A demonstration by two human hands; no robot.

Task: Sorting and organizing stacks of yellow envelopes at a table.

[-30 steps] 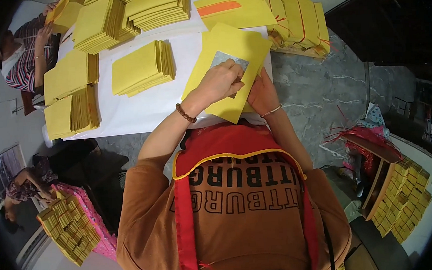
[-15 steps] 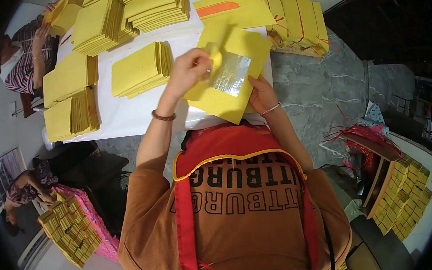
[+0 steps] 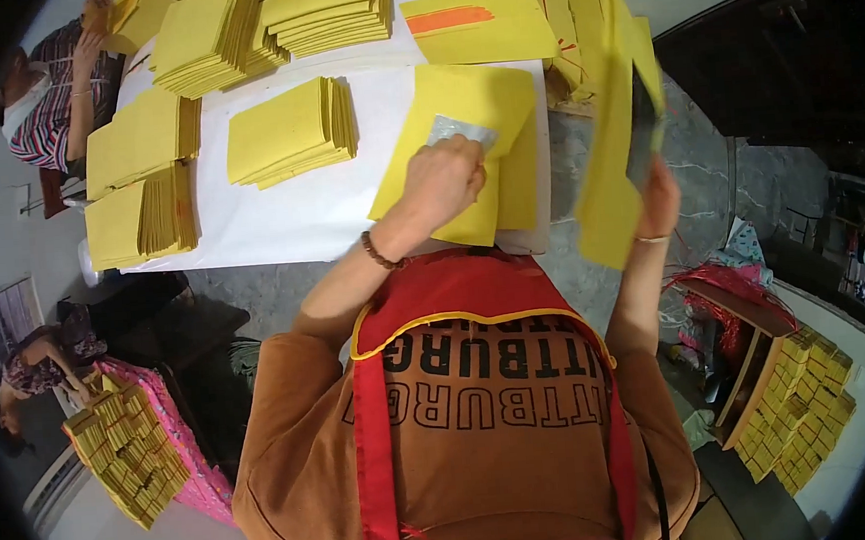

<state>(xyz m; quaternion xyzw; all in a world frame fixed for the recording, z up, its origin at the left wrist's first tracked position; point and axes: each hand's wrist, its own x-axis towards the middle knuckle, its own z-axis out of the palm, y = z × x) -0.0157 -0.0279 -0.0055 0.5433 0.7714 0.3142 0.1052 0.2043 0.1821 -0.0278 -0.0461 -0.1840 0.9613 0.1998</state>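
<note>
Left hand (image 3: 446,179): fingers curled inward over a silver patch (image 3: 458,128) on the flat yellow sheet (image 3: 512,94); whether they pinch anything cannot be told. This sheet lies at the near right corner of the table (image 3: 293,214), over further yellow paper. Right hand (image 3: 660,204): grasping the upright yellow sheet (image 3: 607,183), held outside the table's right edge. That sheet is blurred and stands steeply, a dark grey area showing on it.

On the white-covered table, a small stack (image 3: 278,135) of folded yellow paper lies near the middle. Two further stacks (image 3: 134,155) occupy its left edge; taller piles (image 3: 200,35) stand along its far side. A striped sheet (image 3: 497,40), yellow with an orange band, lies at its far right.

Yellow bundles (image 3: 554,6) with red ties adjoin the table's right edge, partly hidden by the upright sheet. A person in a striped top (image 3: 60,100) handles yellow paper at the table's far left. Well apart, beyond the table's near right corner, stacked yellow packets (image 3: 793,410) adjoin a brown wooden frame (image 3: 756,383).
</note>
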